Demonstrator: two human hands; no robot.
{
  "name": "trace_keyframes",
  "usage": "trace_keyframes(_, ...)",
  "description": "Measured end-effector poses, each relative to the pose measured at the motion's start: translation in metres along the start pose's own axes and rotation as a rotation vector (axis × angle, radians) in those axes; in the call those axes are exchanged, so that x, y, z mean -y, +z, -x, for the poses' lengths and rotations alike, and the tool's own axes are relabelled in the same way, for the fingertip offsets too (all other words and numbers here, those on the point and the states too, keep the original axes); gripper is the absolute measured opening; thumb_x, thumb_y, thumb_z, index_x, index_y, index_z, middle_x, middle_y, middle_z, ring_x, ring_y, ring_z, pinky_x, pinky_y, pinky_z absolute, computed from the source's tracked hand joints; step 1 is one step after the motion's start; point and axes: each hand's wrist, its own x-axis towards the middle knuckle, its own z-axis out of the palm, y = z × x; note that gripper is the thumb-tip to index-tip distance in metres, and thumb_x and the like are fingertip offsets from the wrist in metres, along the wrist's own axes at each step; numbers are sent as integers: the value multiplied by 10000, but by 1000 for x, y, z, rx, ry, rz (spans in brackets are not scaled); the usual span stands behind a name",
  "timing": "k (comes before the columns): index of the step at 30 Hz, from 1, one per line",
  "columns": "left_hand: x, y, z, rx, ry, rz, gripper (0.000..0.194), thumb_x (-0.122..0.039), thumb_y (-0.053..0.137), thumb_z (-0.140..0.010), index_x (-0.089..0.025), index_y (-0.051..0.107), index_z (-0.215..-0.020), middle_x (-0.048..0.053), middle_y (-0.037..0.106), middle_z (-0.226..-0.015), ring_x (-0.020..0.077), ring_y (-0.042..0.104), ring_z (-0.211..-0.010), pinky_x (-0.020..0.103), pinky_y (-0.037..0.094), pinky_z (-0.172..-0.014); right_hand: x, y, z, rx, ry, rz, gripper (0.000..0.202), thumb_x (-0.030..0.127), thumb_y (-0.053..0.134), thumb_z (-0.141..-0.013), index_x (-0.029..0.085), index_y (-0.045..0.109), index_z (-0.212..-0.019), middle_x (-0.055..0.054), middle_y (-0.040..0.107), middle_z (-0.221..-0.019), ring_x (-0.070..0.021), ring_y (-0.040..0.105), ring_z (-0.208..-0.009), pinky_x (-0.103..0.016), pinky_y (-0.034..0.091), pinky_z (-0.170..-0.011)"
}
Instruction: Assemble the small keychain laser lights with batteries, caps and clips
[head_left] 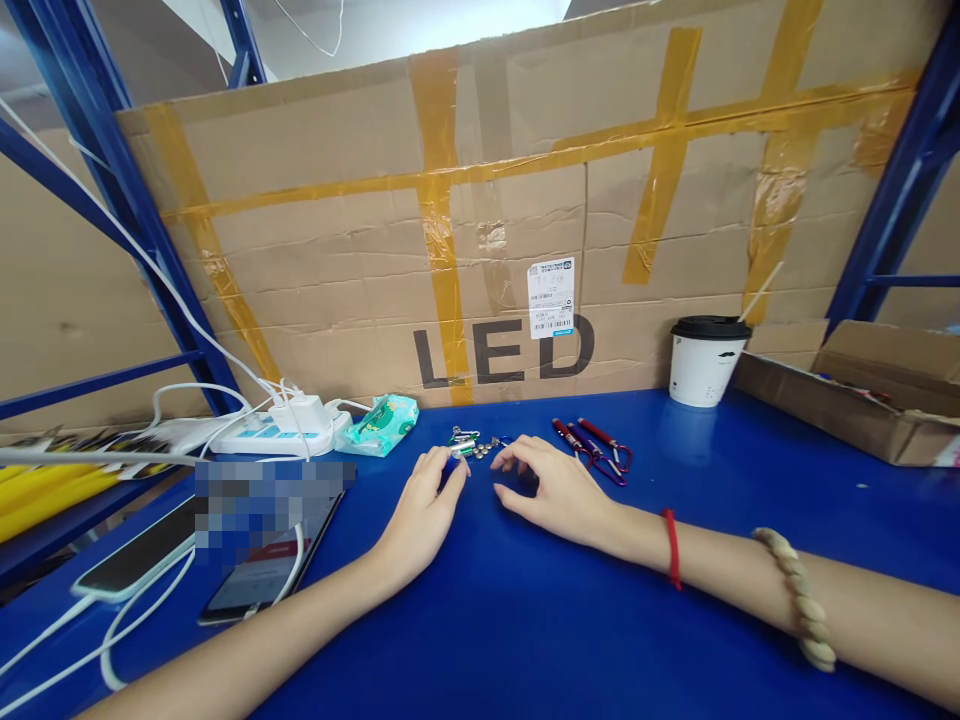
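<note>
My left hand [424, 510] rests near the middle of the blue table, thumb and fingers closed around a small blue piece with a silvery end [452, 464], mostly hidden by the fingers. My right hand [559, 490] hovers or rests opposite it, fingers curved and thumb apart, with nothing visible between them. Just beyond the hands lie small button cells [484, 452] and a green-and-silver metal tube with a clip [463, 443]. Several red and purple pen-shaped keychain lights with carabiner clips [592, 448] lie beyond my right hand.
A lidded paper cup [701, 365] with a straw and an open cardboard box [855, 390] stand at the right. Wet wipes [384, 425], a power strip [277, 435], a phone [142, 550], a tablet [262, 570] and white cables occupy the left. A cardboard wall [337, 280] closes the back.
</note>
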Motion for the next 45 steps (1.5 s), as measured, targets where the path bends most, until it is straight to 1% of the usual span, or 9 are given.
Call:
trace_keyframes(4, -2, -1, 1, 12, -39, 35, 223, -317, 373, -886, -197, 561, -878, 45, 576, -917, 218, 526, -920, 345, 412, -842, -2, 1, 0, 79, -145, -12, 361, 291, 612, -742, 178, 568, -1081, -75, 594, -1130, -229, 500, -1080, -398, 382, -945)
trace_keyframes(10, -3, -1, 2, 9, -6, 63, 191, -268, 386, -877, -206, 562, -835, 22, 569, -880, 204, 513, -921, 340, 386, -878, -2, -4, 0, 269, -208, -54, 666, 408, 586, -775, 179, 344, -1352, -97, 412, -1385, -257, 357, -1266, -447, 291, -1028)
trace_keyframes(14, -2, -1, 2, 15, -16, 65, 204, -290, 381, -890, -201, 558, -847, 35, 585, -925, 211, 530, -925, 354, 407, -867, -6, -2, -3, 359, -171, -92, 713, 487, 533, -806, 197, 266, -1399, -92, 350, -1429, -275, 317, -1300, -491, 241, -1047)
trace_keyframes(21, 5, 1, 1, 10, -50, 66, 246, -351, 396, -894, -208, 596, -897, 52, 625, -927, 223, 564, -904, 328, 467, -766, -7, 0, -8, 401, -160, -30, 725, 518, 504, -812, 218, 245, -1419, -81, 308, -1454, -330, 279, -1301, -541, 217, -1027)
trace_keyframes(23, 6, 2, 0, 10, -58, 70, 256, -363, 399, -891, -207, 602, -894, 58, 630, -913, 226, 571, -888, 327, 472, -745, -7, 1, -11, 399, -159, 1, 700, 520, 492, -818, 240, 257, -1415, -79, 324, -1446, -342, 310, -1271, -553, 234, -1004)
trace_keyframes(28, 6, 2, -1, 12, -67, 77, 251, -374, 418, -877, -201, 600, -875, 65, 630, -896, 234, 572, -876, 338, 473, -739, -8, 2, -14, 363, -168, 9, 623, 513, 479, -830, 239, 349, -1374, -106, 534, -1251, -289, 462, -1071, -484, 356, -906)
trace_keyframes(33, 2, 1, 0, 27, -55, 80, 224, -342, 402, -880, -204, 575, -844, 57, 609, -909, 228, 556, -890, 351, 450, -797, -10, 5, -11, 274, -189, -16, 542, 422, 510, -833, 217, 418, -1327, -113, 548, -1216, -282, 457, -1088, -477, 373, -901)
trace_keyframes(38, -1, 1, 1, 36, 14, 77, 178, -293, 406, -874, -214, 550, -807, 27, 564, -930, 204, 512, -950, 337, 379, -898, -17, 11, -9, 128, -157, -150, 462, 212, 536, -812, 224, 470, -1269, -70, 609, -1092, -185, 559, -943, -353, 454, -853)
trace_keyframes(45, -6, 0, 3, 95, 72, 17, 192, -287, 370, -885, -208, 505, -774, 31, 526, -909, 207, 464, -936, 356, 352, -894, -21, 9, -9, 60, -96, -93, 295, 228, 583, -798, 243, 609, -1091, -19, 678, -924, -180, 597, -838, -321, 487, -734)
